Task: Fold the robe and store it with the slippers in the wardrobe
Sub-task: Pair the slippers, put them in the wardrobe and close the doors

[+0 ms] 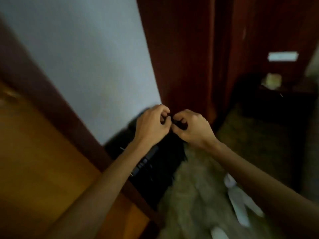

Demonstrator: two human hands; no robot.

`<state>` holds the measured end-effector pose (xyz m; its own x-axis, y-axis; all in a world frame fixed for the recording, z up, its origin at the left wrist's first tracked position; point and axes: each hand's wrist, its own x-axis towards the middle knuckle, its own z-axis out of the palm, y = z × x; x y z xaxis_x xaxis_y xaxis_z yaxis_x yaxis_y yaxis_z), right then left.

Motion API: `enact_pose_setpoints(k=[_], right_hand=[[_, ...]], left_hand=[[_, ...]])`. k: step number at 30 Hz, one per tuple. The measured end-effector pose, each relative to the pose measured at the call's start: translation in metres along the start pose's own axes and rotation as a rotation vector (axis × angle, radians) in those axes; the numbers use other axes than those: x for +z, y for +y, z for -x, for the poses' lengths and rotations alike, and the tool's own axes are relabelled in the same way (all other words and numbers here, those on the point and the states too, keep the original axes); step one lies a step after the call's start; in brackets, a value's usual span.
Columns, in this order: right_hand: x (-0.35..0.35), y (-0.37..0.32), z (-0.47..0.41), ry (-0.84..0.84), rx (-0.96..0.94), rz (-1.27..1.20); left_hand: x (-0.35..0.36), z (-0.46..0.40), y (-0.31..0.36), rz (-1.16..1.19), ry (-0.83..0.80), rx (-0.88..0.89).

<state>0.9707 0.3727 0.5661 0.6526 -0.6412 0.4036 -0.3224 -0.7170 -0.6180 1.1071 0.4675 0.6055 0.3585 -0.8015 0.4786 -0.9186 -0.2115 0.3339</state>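
Observation:
The image is blurred. My left hand (151, 123) and my right hand (191, 128) are close together in front of me, each with curled fingers pinching the top edge of a black robe (155, 171). The robe hangs down below my hands, along the wall's foot. White slippers (241, 200) lie on the patterned carpet (195, 195) under my right forearm, and another white piece (219, 233) shows at the bottom edge. Dark red-brown wooden panels (186, 57), which may be the wardrobe, rise just behind my hands.
A pale wall (89, 57) fills the upper left, with a brown frame and an orange wooden door (34, 161) beside it. A low dark cabinet (279, 104) stands at the right with a pale object (271, 81) on top.

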Motion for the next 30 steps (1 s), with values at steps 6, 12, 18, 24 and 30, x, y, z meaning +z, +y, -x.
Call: enact_pose_setpoints(k=[6,12,18,24,30], right_hand=[[-0.002,0.168,0.113,-0.201,0.472,0.156],[0.026,0.302,0.228,-0.270,0.846,0.177],[0.104,0.433,0.349,-0.282,1.043,0.216],[0.237,0.575,0.454,-0.314,1.099,0.243],[0.363,0.710,0.511,-0.303,1.092,0.276]], left_hand=[[0.198,0.047,0.056,0.059,-0.461,-0.024],[0.362,0.118,0.079,0.093,-0.856,0.026],[0.550,0.219,0.043,0.042,-1.088,0.084],[0.735,0.323,-0.030,0.101,-1.215,0.098],[0.905,0.381,-0.098,0.228,-1.422,0.067]])
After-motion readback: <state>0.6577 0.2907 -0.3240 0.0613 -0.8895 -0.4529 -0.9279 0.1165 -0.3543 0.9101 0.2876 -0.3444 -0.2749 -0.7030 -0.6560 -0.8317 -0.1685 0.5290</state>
